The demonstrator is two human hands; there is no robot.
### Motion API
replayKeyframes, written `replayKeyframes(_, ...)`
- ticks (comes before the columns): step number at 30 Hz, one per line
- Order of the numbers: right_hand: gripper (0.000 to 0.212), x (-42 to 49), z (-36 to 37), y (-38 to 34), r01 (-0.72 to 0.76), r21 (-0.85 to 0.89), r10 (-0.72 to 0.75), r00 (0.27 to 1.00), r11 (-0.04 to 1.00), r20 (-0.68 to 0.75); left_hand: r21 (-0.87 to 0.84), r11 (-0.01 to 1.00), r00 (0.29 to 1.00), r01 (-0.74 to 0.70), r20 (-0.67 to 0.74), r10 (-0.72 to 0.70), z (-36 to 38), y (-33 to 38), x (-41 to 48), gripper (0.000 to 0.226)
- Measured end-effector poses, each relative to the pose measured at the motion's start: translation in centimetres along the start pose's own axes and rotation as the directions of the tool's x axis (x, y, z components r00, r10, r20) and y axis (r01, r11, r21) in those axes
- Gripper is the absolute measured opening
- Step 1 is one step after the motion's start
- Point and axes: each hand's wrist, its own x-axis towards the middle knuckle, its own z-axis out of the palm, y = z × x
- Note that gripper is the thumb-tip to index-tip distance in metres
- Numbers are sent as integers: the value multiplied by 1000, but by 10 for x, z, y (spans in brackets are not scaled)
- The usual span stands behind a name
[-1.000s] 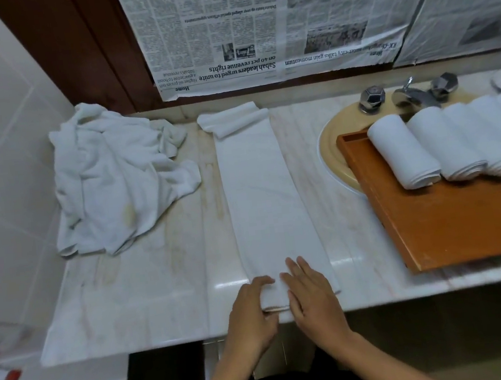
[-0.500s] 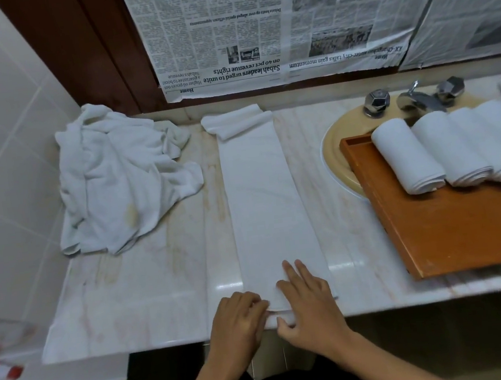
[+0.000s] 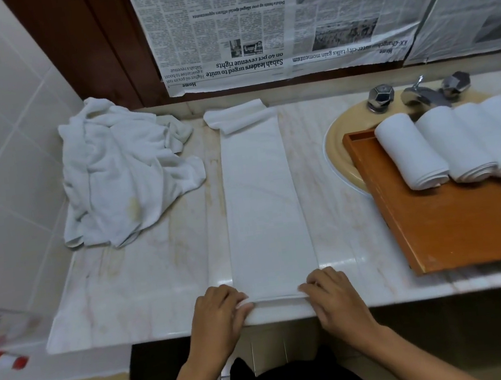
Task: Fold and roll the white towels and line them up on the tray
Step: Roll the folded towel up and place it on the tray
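Note:
A white towel folded into a long strip lies on the marble counter, running from the back wall to the front edge, its far end curled over. My left hand pinches the strip's near left corner with curled fingers. My right hand pinches the near right corner the same way. An orange wooden tray sits at the right over the basin, with several rolled white towels lined up side by side along its far part.
A heap of unfolded white towels lies at the counter's back left against the tiled wall. Chrome taps and the beige basin rim stand behind the tray. Newspaper sheets cover the back wall.
Both hands were close together at the middle of the strip's near end; they have spread apart to its two near corners, and the near end now lies flatter along the counter edge.

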Motion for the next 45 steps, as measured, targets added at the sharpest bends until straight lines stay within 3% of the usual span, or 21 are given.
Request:
replayKeyframes(2,19,2,-3,4,-106,127,103,994,986,32,-85,992,991,98,105,-89,-6,-1,3,28)
replayKeyframes(5,9,8,-13,4,-388,331,358,922,860,148,-230,933,948,278,222,-228,-17,1,10,17)
replayKeyframes(8,28,20,-19,2,-554,435,499,832,710,244,-258,891,916,375,251,-313,-20,5,17,14)
replayKeyframes(11,34,30,-17,1,-598,483,565,792,640,231,-258,855,886,451,250,-392,-20,6,22,10)
replayKeyframes(16,34,33,-6,-5,-635,425,630,757,645,174,-208,820,841,533,240,-486,-18,9,25,9)
replayKeyframes(18,30,30,-3,-9,-631,398,635,760,666,141,-194,833,853,517,201,-482,-16,9,24,10)
replayKeyframes(20,30,25,1,-14,-569,344,585,808,747,67,-202,870,892,451,141,-429,-12,8,19,12)
replayKeyframes(24,30,6,10,-13,-285,171,303,948,943,-95,-173,969,983,176,-23,-183,-3,1,8,11)
replayKeyframes(28,19,-4,11,-7,-182,105,195,972,978,-133,-94,996,992,-2,-123,-10,1,-6,2,19)
replayKeyframes(35,27,-19,11,3,-39,13,40,992,999,-120,-32,981,975,-189,-128,183,4,-12,1,23)
replayKeyframes(42,34,-20,10,4,71,-66,-82,981,995,-177,-47,982,981,-185,-74,181,2,-11,-10,28)
replayKeyframes(45,26,-18,9,10,121,-94,-136,977,988,-165,-38,983,981,-178,-80,175,3,-14,-8,27)
